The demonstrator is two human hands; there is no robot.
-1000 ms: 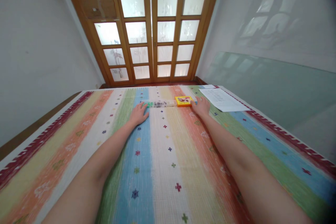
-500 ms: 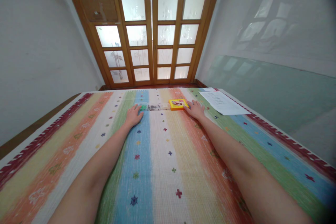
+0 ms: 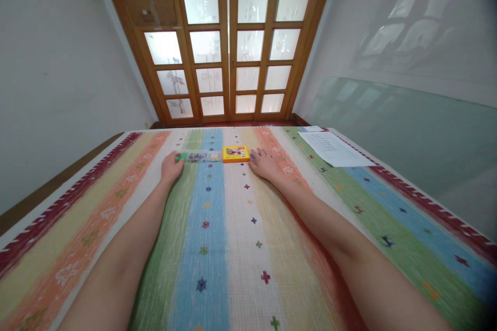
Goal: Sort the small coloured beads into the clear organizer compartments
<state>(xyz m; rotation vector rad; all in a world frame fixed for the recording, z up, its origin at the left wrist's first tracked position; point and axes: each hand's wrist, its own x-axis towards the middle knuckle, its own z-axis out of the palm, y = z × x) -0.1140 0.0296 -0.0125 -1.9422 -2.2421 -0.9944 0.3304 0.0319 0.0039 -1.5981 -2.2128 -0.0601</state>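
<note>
A clear plastic case [image 3: 200,156] lies flat on the striped tablecloth, with a green part at its left end and small dark pieces inside. My left hand [image 3: 171,167] is closed around that green end. Against the case's right end sits a flat yellow box [image 3: 236,153] with a printed picture on top. My right hand [image 3: 264,162] rests on the cloth at the box's right edge, fingers stretched out and apart, its thumb side close to or touching the box. The small print on the box is too small to read.
White printed sheets [image 3: 334,149] lie on the right part of the striped tablecloth [image 3: 229,248]. A pale green glass panel [image 3: 411,129] leans along the right wall. Wooden doors with glass panes [image 3: 209,46] stand beyond the table's far edge.
The plastic case and the yellow box have slid left together across the cloth. Both hands moved left with them, and my left hand has closed on the case's green end.
</note>
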